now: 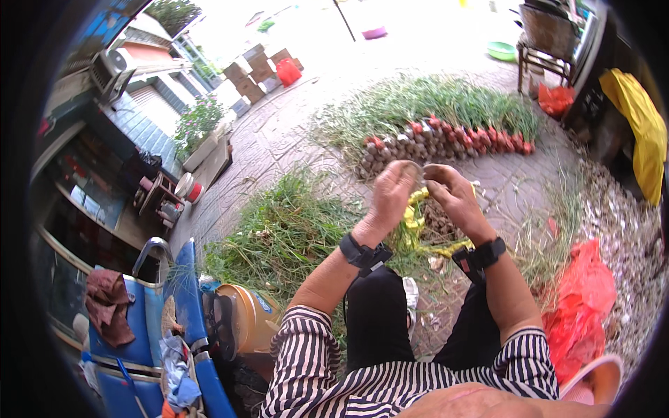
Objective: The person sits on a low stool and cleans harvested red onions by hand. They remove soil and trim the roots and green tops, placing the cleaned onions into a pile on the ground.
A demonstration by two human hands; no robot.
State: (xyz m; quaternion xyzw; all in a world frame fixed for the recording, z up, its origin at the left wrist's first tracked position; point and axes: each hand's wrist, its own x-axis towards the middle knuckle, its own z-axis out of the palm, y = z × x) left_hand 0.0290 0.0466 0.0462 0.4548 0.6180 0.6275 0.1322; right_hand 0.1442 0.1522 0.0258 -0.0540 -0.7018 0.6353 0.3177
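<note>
My left hand and my right hand are raised in front of me, close together, with fingers curled and fingertips nearly meeting. Whether something small is pinched between them cannot be made out. Below them, a yellow plastic sack lies around a heap of brown clods or root trimmings. Beyond my hands, bundles of garlic bulbs lie in a row, many in red wrapping, their green stalks pointing away from me. A loose pile of green stalks is to the left.
On the right lie a red plastic bag, an orange bucket and a bank of pale dry debris. Blue seats and a yellow-orange bucket stand close on my left. A wooden chair is at the far right.
</note>
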